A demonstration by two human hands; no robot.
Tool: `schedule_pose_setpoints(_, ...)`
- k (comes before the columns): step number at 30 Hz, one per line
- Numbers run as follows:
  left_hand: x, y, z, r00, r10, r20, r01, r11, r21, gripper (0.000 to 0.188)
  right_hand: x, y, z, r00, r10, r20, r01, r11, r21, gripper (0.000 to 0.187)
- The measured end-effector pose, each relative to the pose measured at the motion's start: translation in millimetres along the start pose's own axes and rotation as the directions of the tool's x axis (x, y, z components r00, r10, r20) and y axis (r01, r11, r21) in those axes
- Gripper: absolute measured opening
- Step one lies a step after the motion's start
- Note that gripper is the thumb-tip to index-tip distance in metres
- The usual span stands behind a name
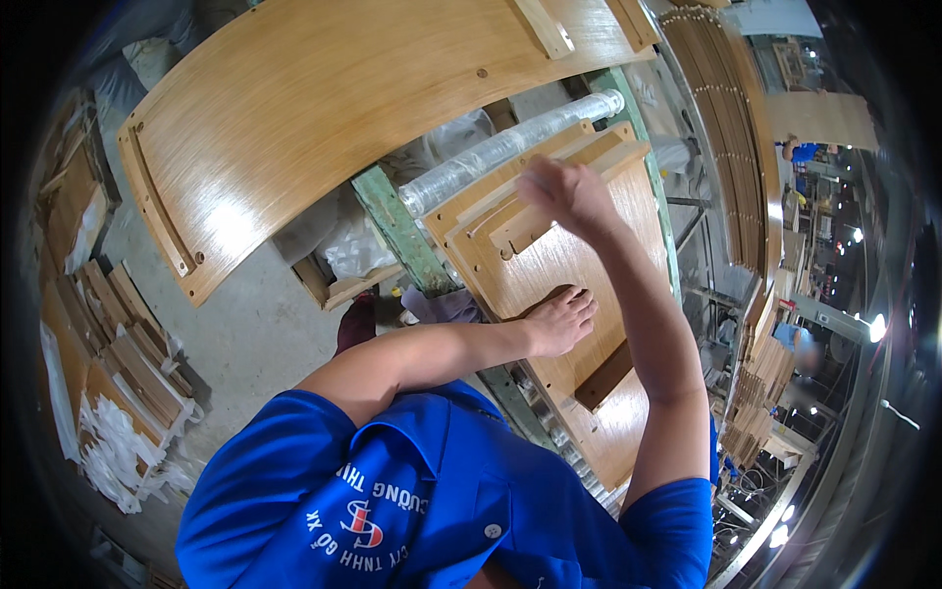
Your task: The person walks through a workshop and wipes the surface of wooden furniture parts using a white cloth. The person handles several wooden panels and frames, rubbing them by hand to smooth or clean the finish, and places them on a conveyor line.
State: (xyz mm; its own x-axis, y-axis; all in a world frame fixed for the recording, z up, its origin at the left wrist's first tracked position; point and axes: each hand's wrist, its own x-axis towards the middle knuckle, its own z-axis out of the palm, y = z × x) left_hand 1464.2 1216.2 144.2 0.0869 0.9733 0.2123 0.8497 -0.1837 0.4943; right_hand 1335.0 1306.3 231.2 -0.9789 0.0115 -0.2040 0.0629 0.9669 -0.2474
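My left hand (561,321) lies on a varnished light-brown wooden panel (618,280), fingers stretched out together and palm down. Over the panel's far part is my right hand (569,196), curled closed and slightly blurred; what it holds, if anything, is hidden. Just beneath and beside that hand run pale wooden strips (613,169) across the panel. One strip end with a notch (510,236) shows left of the right wrist. A darker wooden strip (603,376) crosses the near part of the panel, close to my right forearm. Another panel edge (456,236) shows beneath the top one.
A large curved wooden panel (324,108) with end strips fills the far left. Between the panels are a green metal frame (397,231) and a plastic-wrapped roller (510,147). Stacked curved boards (721,128) stand at right; wood pieces (137,363) lie at left.
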Motion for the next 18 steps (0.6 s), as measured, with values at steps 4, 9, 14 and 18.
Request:
schedule_pose_setpoints(4,1,-1,0,1.0,0.002,0.02,-0.001,1.0,-0.03,0.04,4,31,-13,0.996,0.075,-0.05,-0.076,0.996,-0.035,0.023)
schedule_pose_setpoints(9,1,-1,-3,0.999,0.009,0.038,-0.008,1.0,-0.027,0.04,7,54,-24,0.985,0.148,-0.088,-0.157,0.982,-0.102,0.024)
schedule_pose_setpoints(14,2,-3,-2,1.0,0.011,0.001,-0.011,1.0,-0.017,0.039,12,55,-26,0.984,0.174,-0.044,-0.179,0.966,-0.185,0.022)
schedule_pose_setpoints(18,3,-3,-1,1.0,0.011,-0.002,-0.012,0.999,-0.033,0.039,14,55,-26,0.99,0.129,-0.054,-0.136,0.979,-0.153,0.022)
